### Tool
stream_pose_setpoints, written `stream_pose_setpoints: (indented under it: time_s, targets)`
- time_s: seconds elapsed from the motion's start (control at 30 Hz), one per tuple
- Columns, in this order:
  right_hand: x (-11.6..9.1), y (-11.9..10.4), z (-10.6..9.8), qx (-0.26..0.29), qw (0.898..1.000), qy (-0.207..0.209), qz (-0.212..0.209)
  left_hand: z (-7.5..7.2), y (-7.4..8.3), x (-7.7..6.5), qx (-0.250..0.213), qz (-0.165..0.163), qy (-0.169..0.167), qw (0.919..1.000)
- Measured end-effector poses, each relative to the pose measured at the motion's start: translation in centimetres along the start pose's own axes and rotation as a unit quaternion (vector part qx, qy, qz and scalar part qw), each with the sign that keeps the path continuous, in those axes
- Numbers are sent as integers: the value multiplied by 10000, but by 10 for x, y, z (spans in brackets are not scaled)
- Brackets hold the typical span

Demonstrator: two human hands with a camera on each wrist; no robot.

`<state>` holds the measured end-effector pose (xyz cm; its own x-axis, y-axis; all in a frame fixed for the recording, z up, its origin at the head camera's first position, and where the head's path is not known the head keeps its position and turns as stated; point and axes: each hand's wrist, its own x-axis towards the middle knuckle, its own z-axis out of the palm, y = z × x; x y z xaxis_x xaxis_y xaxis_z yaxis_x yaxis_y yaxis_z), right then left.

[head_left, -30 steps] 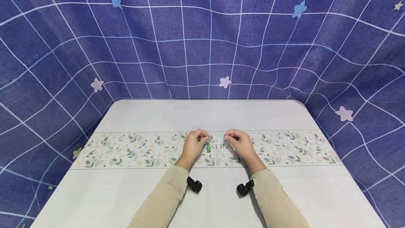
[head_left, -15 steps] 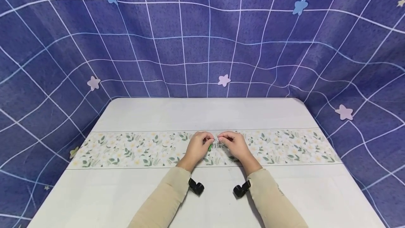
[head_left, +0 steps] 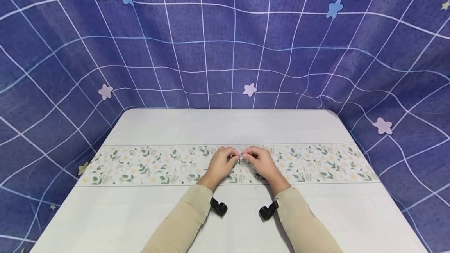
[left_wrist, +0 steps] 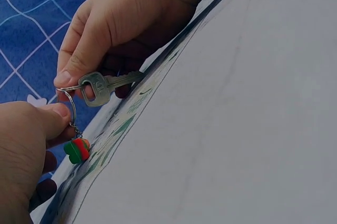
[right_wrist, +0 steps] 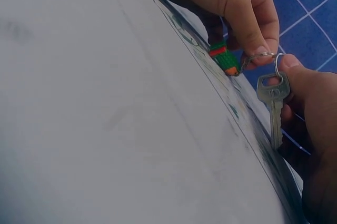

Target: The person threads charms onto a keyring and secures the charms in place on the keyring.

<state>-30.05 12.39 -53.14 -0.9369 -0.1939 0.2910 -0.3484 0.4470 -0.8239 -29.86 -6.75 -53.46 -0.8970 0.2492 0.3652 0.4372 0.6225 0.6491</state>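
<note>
My left hand [head_left: 218,163] and right hand [head_left: 261,163] meet fingertip to fingertip over the flowered strip in the head view. Left thumb and fingers pinch a metal key ring [left_wrist: 73,107], from which a small green and red charm [left_wrist: 77,151] hangs on a short chain. A silver key [right_wrist: 276,121] dangles from a second, smaller ring [right_wrist: 277,66] that my right thumb and forefinger pinch. The two rings come together between the fingertips; I cannot tell whether they are linked. In the head view the fingers hide most of the key and rings.
A white tablecloth [head_left: 140,214] with a flower-printed band [head_left: 147,165] covers the table. Purple-blue curtain cloth [head_left: 218,57] with grid lines and stars rises behind and along both sides. Black wrist cameras [head_left: 219,207] sit at the cuffs.
Both hands have moved inward from a small gap until their fingertips meet, bringing the charm's ring and the key's ring together. Over the last half second they barely move.
</note>
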Motion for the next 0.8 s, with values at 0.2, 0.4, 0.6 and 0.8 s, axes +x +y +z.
stream_pose_setpoints:
  time_s: [0.2, 0.4, 0.6, 0.8]
  targets:
    - [-1, -2, 2, -49, 9999, -73, 84, 1, 0, -1, 31, 9, 53, 10000]
    - [-2, -7, 4, -66, 9998, -121, 111, 2, 2, 0, 193, -23, 30, 9998]
    - [-2, -7, 6, -238, 9994, -235, 87, 3, 4, 2, 328, 100, 13, 9994]
    - [-2, -8, 7, -173, 9992, -265, 242, 5, 4, 2, 288, 180, 77, 9994]
